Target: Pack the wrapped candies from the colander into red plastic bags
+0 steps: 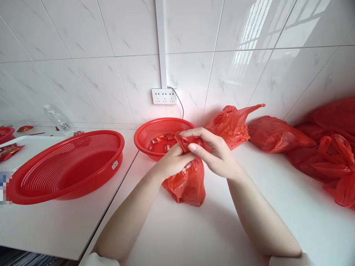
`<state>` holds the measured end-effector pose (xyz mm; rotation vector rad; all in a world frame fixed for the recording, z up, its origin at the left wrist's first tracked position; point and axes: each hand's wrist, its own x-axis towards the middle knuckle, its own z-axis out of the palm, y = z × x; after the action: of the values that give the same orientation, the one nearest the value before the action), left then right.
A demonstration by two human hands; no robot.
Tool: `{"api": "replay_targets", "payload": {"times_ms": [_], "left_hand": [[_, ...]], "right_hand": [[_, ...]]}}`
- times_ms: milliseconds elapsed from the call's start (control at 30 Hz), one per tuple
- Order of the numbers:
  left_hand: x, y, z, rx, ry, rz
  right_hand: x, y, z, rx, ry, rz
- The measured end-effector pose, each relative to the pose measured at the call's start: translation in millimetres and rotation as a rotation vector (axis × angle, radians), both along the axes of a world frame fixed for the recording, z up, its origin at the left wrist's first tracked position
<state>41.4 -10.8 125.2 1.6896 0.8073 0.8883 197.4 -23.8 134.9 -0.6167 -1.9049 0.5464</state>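
A red plastic bag (191, 184) hangs or stands in front of me, its top gathered between my two hands. My left hand (174, 160) grips the bag's neck from the left, its fingertips partly hidden by the plastic. From the right, my right hand (215, 151) pinches the twisted handles with thumb and bent fingers. Just behind the hands is a small red plastic basket (146, 129) with several small red wrapped packets (158, 140) at its bottom. What the bag contains is hidden.
A large red basket (83, 184) sits on the left table beside a white tray (33, 142). A clear plastic bottle (58, 120) leans near the wall. Filled red bags (280, 135) lie along the right. A power socket (164, 96) is on the tiled wall.
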Motion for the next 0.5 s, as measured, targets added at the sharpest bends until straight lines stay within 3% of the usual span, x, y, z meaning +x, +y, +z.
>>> {"api": "replay_targets", "payload": {"times_ms": [233, 367, 433, 500], "left_hand": [[-6, 9, -2.2, -0.239, -0.133, -0.005], [-11, 13, -0.8, -0.278, -0.140, -0.002], [-14, 17, 0.8, -0.330, -0.200, 0.000], [-18, 21, 2.6, -0.438, -0.305, -0.028]], "right_hand": [[23, 24, -15.8, -0.256, 0.096, -0.052], [37, 27, -12.7, -0.296, 0.271, -0.029], [43, 23, -8.0, -0.233, 0.324, 0.033], [47, 15, -3.4, -0.184, 0.186, 0.206]]}}
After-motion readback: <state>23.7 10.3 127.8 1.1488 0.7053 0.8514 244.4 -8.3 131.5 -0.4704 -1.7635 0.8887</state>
